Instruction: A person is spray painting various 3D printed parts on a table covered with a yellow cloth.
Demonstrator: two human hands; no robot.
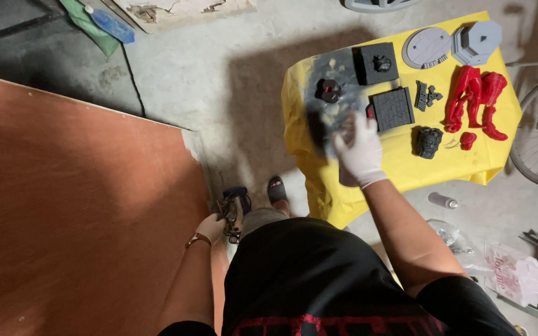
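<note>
The gloved right hand (pixel 358 151), fingers loosely open, hovered over the paint-darkened yellow tabletop (pixel 406 163); the left hand (pixel 212 226) gripped a dark object (pixel 234 211) aside.

Two red figures (pixel 473 99), two grey round bases (pixel 426 46), two dark square tiles (pixel 378 62)

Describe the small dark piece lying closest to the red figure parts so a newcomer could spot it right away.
Start at the yellow cloth spread on the concrete floor, then find the red figure parts near its right side. Just left of the small red lump lies the dark rocky chunk: rounded and lumpy, unlike the flat square tiles beside it.
</note>
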